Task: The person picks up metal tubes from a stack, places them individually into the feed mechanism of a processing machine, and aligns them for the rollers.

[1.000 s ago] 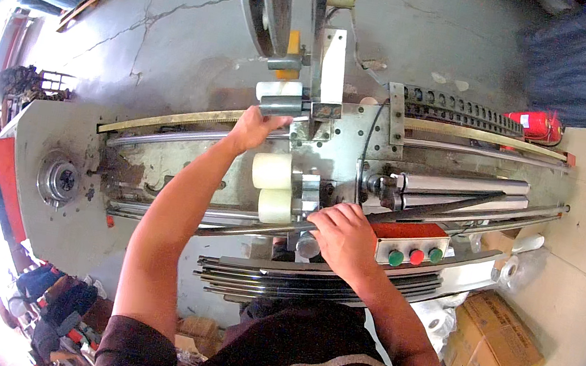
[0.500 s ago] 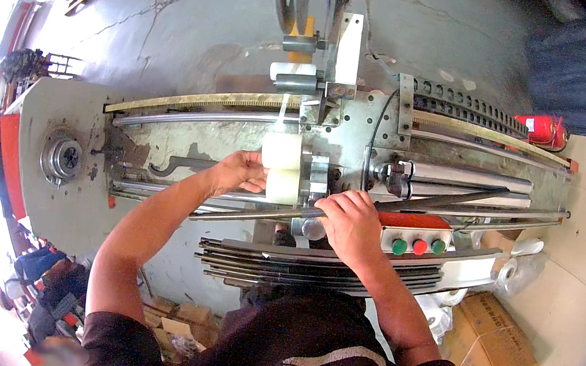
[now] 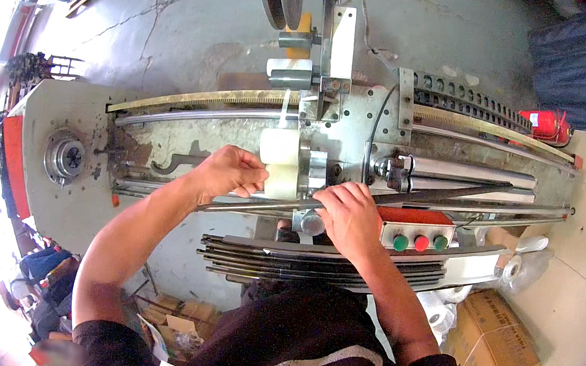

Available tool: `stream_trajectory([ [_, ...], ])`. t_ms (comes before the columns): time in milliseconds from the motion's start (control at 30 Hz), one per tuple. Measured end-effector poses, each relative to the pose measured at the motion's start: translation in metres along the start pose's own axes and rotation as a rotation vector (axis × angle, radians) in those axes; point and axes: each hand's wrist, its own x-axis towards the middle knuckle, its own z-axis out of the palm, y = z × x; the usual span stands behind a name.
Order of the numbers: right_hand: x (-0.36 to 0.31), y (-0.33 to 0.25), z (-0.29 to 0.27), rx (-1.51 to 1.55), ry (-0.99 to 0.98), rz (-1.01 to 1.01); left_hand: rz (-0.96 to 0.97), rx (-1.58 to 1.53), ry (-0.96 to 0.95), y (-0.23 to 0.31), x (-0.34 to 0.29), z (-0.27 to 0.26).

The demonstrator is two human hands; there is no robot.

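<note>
My left hand point(image 3: 228, 174) is beside two cream-white rollers point(image 3: 279, 181), one above the other, its fingers curled into a pinch at their left side. What the fingertips hold, if anything, is too small to make out. My right hand point(image 3: 348, 217) is closed over a long dark metal rod point(image 3: 441, 196). The rod slants across the front of the machine, its left end under my left wrist and its right end farther back. A narrow pale strip point(image 3: 285, 107) runs down to the rollers from guide rollers point(image 3: 291, 76) on the upright bracket.
A control box point(image 3: 417, 232) with green and red buttons sits right of my right hand. Several dark rods point(image 3: 319, 265) lie on a rack close to my body. A round chuck point(image 3: 66, 157) is on the machine's left end. A cardboard box point(image 3: 495, 346) stands at lower right.
My left fingers, earlier stretched against the rollers, have curled into a pinch. My right hand stays on the rod. The whole view has shifted slightly.
</note>
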Motion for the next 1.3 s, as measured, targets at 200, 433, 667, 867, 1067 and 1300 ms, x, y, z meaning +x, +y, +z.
stream_trajectory([
  [200,0.011,0.004,0.001,0.013,0.019,0.035,0.146,-0.276,0.107,-0.026,-0.028,0.060],
  [433,0.018,0.007,0.001,0.037,0.121,0.016,0.395,-0.122,0.539,-0.074,-0.030,0.119],
  [667,0.011,-0.003,-0.012,0.076,0.085,0.039,0.676,0.198,0.855,-0.076,-0.038,0.128],
  [867,0.007,-0.004,-0.010,0.070,0.103,0.034,0.642,0.982,0.964,-0.070,-0.043,0.115],
  [1067,0.004,0.000,-0.005,0.106,0.158,-0.026,0.946,1.253,0.920,-0.039,-0.052,0.088],
  [1300,0.007,0.000,-0.007,0.097,0.182,-0.036,0.361,1.176,0.432,0.004,-0.050,0.076],
])
